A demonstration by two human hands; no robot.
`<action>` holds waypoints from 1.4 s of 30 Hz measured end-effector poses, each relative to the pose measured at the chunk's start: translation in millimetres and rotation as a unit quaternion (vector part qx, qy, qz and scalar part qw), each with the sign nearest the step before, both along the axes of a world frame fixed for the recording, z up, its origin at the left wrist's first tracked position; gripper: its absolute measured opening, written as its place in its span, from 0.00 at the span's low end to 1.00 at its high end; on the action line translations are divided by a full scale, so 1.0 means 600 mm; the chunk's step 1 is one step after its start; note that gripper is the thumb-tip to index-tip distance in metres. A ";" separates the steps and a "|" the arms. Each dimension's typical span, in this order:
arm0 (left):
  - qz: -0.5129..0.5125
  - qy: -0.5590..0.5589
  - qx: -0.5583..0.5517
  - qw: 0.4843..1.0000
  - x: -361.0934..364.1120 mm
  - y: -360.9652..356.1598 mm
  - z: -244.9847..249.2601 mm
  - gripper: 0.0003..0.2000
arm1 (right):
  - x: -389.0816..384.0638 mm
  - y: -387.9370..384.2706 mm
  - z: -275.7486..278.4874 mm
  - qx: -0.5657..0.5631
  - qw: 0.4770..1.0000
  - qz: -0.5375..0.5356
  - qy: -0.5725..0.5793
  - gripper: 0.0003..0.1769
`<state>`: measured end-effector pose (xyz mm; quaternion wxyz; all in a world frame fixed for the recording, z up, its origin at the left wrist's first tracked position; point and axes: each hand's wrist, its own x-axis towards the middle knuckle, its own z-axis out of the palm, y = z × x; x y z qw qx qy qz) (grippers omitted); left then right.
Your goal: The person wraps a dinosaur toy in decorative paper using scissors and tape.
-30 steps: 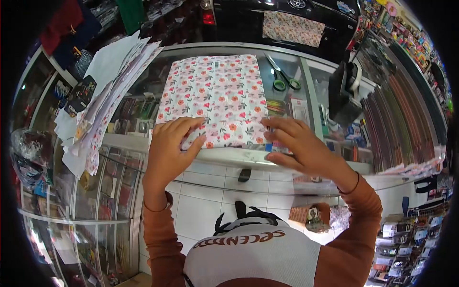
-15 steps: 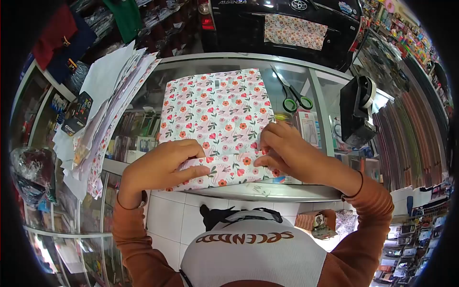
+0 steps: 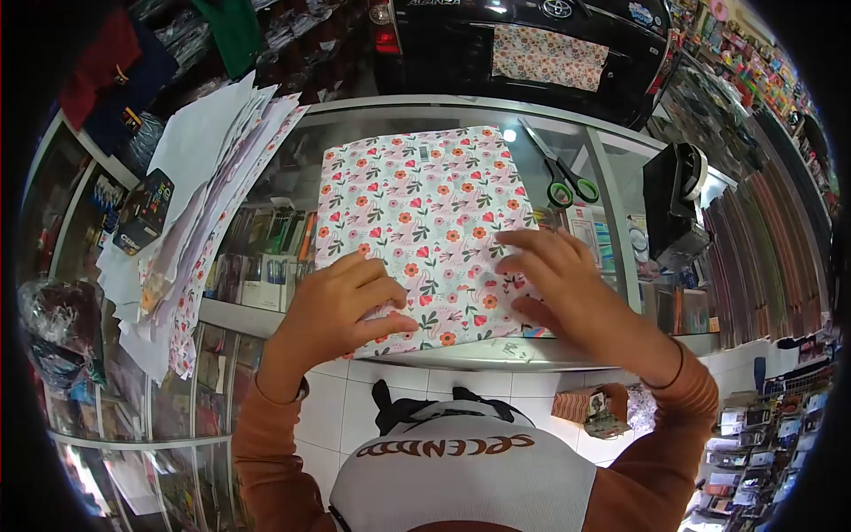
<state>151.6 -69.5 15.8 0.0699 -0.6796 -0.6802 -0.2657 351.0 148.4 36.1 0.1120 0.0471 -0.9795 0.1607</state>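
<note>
A flat, roughly rectangular piece of floral wrapping paper lies on the glass counter, white with red and orange flowers and a small barcode near its far edge. Over its near left corner rests my left hand, open, the thumb stretched across the paper and the fingers loosely curved. My right hand is at the near right side, open, its fingers apart and their tips over the paper. Scissors with black and green handles lie beyond the paper's right edge, blades pointing away.
A tall stack of paper sheets leans at the left, with a small black box against it. On the right stand a black tape dispenser and a row of folders. A black car is parked behind the glass counter.
Both hands have let go of the near fold of the wrapping paper and spread their fingers. The fold line across the front no longer shows as clearly. The whole view has shifted slightly.
</note>
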 end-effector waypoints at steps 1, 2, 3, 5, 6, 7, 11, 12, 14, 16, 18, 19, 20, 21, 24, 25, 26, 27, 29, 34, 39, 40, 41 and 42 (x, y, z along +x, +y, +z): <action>-0.005 -0.013 -0.018 1.000 0.000 0.000 0.006 0.11 | 0.001 -0.022 0.000 0.072 0.997 0.009 0.016 0.25; -0.011 -0.011 -0.001 1.000 0.000 0.002 0.005 0.11 | 0.004 -0.042 -0.002 0.145 0.989 0.018 0.032 0.27; -0.019 -0.009 0.014 1.000 -0.001 0.004 0.001 0.11 | 0.011 -0.060 -0.020 0.068 0.997 0.037 -0.003 0.31; -0.026 -0.020 -0.004 0.999 -0.003 -0.003 0.005 0.09 | 0.020 -0.103 -0.039 0.069 0.997 0.014 -0.002 0.32; -0.025 -0.050 -0.016 0.998 -0.004 -0.010 0.009 0.09 | 0.023 -0.112 -0.045 0.090 0.996 0.001 0.013 0.33; -0.023 -0.079 -0.026 0.996 -0.004 -0.017 0.012 0.09 | 0.024 -0.111 -0.048 0.092 0.995 -0.017 0.018 0.33; -0.006 -0.128 -0.061 0.990 0.002 -0.055 0.018 0.16 | 0.038 -0.099 -0.050 0.083 0.993 -0.075 0.029 0.32; -0.004 -0.139 -0.058 0.989 0.003 -0.059 0.015 0.17 | 0.041 -0.097 -0.051 0.077 0.993 -0.086 0.030 0.31; 0.007 -0.126 -0.052 0.991 0.005 -0.058 0.009 0.17 | 0.043 -0.097 -0.056 0.061 0.992 -0.096 0.049 0.27; 0.020 -0.123 -0.054 0.991 0.008 -0.058 0.008 0.17 | 0.043 -0.102 -0.056 0.060 0.991 -0.110 0.054 0.26; 0.031 -0.129 -0.064 0.989 0.007 -0.055 0.012 0.16 | 0.040 -0.108 -0.054 0.060 0.989 -0.117 0.067 0.23; 0.023 -0.110 -0.051 0.992 0.003 -0.053 0.008 0.15 | 0.040 -0.110 -0.054 0.062 0.989 -0.120 0.068 0.22; 0.023 -0.112 -0.053 0.992 0.001 -0.053 0.007 0.15 | 0.040 -0.112 -0.054 0.063 0.988 -0.122 0.070 0.22; 0.022 -0.112 -0.055 0.992 0.000 -0.053 0.007 0.15 | 0.041 -0.114 -0.057 0.075 0.986 -0.127 0.083 0.21; 0.021 -0.098 -0.050 0.994 -0.004 -0.056 0.003 0.14 | 0.040 -0.114 -0.055 0.051 0.988 -0.131 0.056 0.25; 0.021 -0.091 -0.047 0.995 -0.001 -0.055 0.002 0.13 | 0.041 -0.110 -0.056 0.056 0.988 -0.132 0.056 0.27; 0.036 -0.081 -0.047 0.995 0.000 -0.054 0.003 0.14 | 0.037 -0.104 -0.059 0.061 0.988 -0.134 0.055 0.30; 0.051 -0.072 -0.047 0.995 0.000 -0.054 0.005 0.14 | 0.033 -0.101 -0.061 0.067 0.987 -0.136 0.054 0.32; 0.088 -0.101 -0.075 0.988 0.006 -0.055 0.016 0.19 | 0.019 -0.095 -0.058 0.078 0.984 -0.153 0.051 0.37; 0.180 0.030 -0.080 0.980 0.037 -0.053 0.005 0.31 | 0.020 -0.093 -0.050 0.058 0.985 -0.154 0.057 0.45; 0.237 0.085 0.013 0.968 0.115 -0.013 -0.006 0.37 | 0.100 -0.077 -0.032 0.011 0.988 -0.123 0.097 0.38; 0.244 0.092 0.035 0.965 0.130 -0.002 -0.004 0.37 | 0.120 -0.068 -0.034 0.001 0.987 -0.123 0.099 0.37; 0.239 0.077 0.063 0.966 0.142 0.008 -0.003 0.36 | 0.141 -0.061 -0.036 -0.009 0.987 -0.124 0.101 0.36; 0.253 0.075 0.052 0.963 0.151 0.016 0.002 0.34 | 0.162 -0.056 -0.038 -0.021 0.987 -0.126 0.102 0.36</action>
